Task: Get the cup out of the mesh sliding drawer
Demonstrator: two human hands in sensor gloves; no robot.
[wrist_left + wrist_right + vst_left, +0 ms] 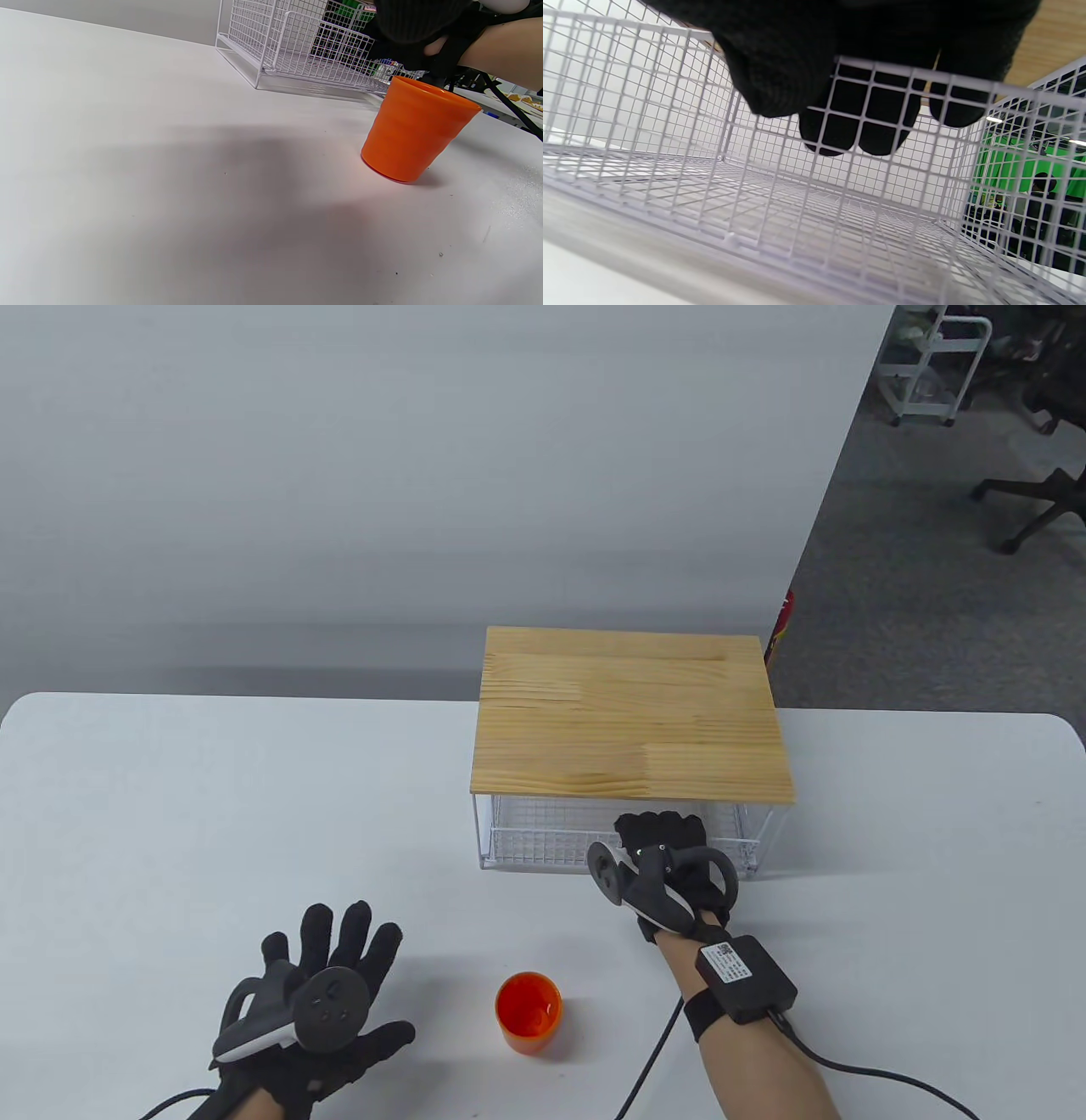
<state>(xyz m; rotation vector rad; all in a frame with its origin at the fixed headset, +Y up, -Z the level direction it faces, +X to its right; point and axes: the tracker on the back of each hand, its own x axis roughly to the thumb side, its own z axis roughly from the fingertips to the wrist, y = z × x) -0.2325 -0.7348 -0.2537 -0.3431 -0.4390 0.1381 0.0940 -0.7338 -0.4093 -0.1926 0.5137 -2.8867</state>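
You see a glossy, smooth orange plastic cup (528,1011) on a matt white table (170,814). The drawer (814,237) is white coated wire mesh under a grainy wooden top (632,712). Your gloves are black knitted cloth.

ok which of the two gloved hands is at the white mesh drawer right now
The right hand: its fingers hook over the white wire mesh drawer's front rim. The left hand is spread open, away from it.

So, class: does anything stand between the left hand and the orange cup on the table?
Nothing visible does. The orange cup stands upright on the bare table, right of the left hand, already outside the mesh drawer. The right hand is at the drawer's front.
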